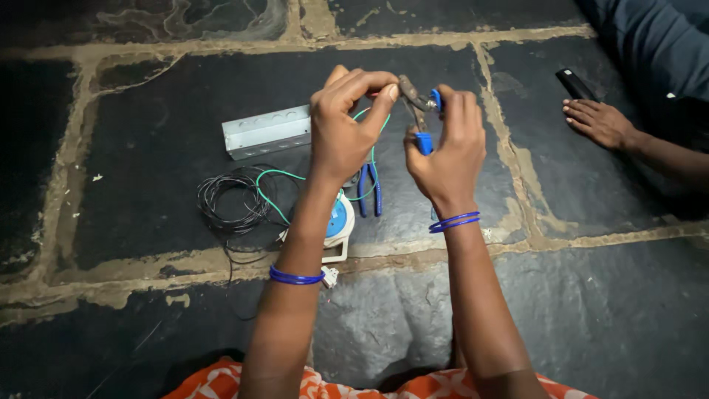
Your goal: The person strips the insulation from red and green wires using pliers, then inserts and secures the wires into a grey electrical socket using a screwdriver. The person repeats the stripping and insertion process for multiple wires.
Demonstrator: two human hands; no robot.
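Observation:
My left hand [346, 122] pinches a thin green wire [277, 193] between thumb and fingers, just left of the tool's jaws. My right hand [448, 151] grips blue-handled pliers [422, 118], whose grey jaws point toward the left fingertips. The green wire loops down past my left wrist to the floor. Both wrists wear blue bangles.
On the dark stone floor lie a grey metal box [266, 131], a coil of black wire [230, 201], a second blue-handled tool [371, 188] and a white and blue round device [338, 222]. Another person's hand [600, 122] rests at the right beside a black object [576, 83].

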